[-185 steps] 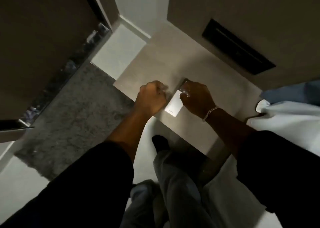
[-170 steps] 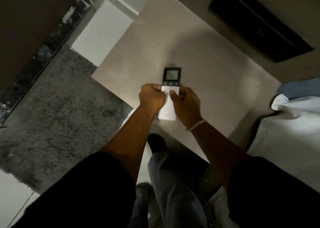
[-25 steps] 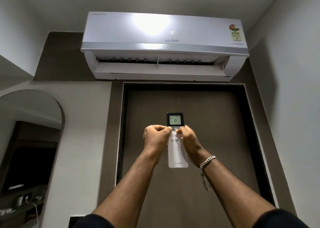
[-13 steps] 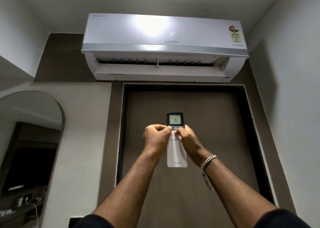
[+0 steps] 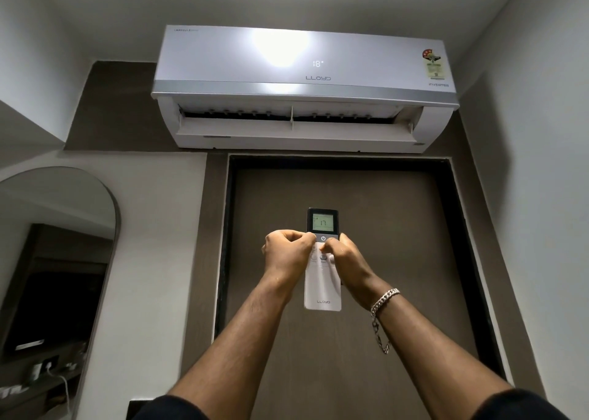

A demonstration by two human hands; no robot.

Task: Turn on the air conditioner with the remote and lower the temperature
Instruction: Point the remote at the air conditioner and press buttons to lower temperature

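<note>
A white remote point(image 5: 322, 287) with a dark top and a lit green screen reading 17 is held upright in front of me, pointing up. My left hand point(image 5: 287, 255) grips its left side and my right hand point(image 5: 345, 257) its right side, both thumbs on the buttons below the power key. High on the wall hangs the white air conditioner point(image 5: 302, 90); its flap is open and its front display reads 18.
A dark brown door point(image 5: 398, 244) in a black frame stands right behind the remote. An arched mirror point(image 5: 54, 260) is on the left wall. White walls close in on both sides.
The remote's screen went from 18 to 17. The unit's display went from 19 to 18. Earlier I lifted the remote off a low table with both hands.
</note>
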